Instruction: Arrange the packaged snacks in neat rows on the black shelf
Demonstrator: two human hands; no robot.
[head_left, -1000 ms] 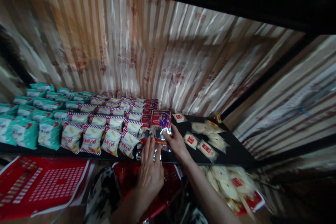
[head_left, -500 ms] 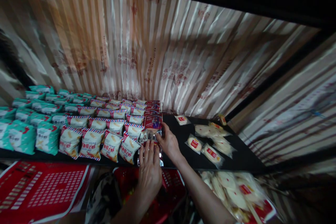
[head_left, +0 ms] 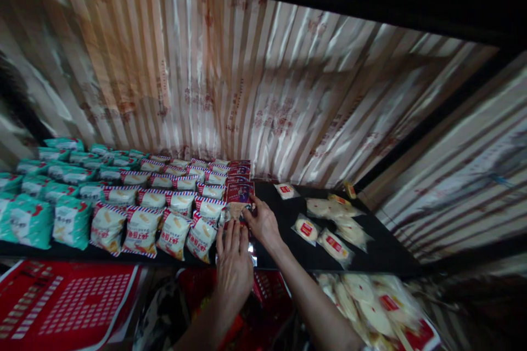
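Note:
A column of dark red snack packets (head_left: 240, 192) with silvery lower parts runs back along the black shelf (head_left: 284, 252). My left hand (head_left: 235, 255) lies palm down over the front packet, fingers stretched forward and side by side, covering most of it. At the right edge of the packet just behind, my right hand (head_left: 265, 226) has its thumb on the face and its other fingers curled along the side. Beside my left hand stand white shrimp-snack bags (head_left: 201, 237) with red and blue striped edges, in rows.
Teal snack bags (head_left: 72, 219) fill the shelf's left end. Flat packs of white round crackers (head_left: 335, 245) lie scattered on the right. Below are a red basket (head_left: 82, 301), another red basket (head_left: 272, 290) and more cracker packs (head_left: 370, 301). Striped sheeting (head_left: 272, 98) hangs behind.
The view has tilted slightly, so the shelf sits a little lower. Both hands stay at the dark red packets, with only slight finger movement.

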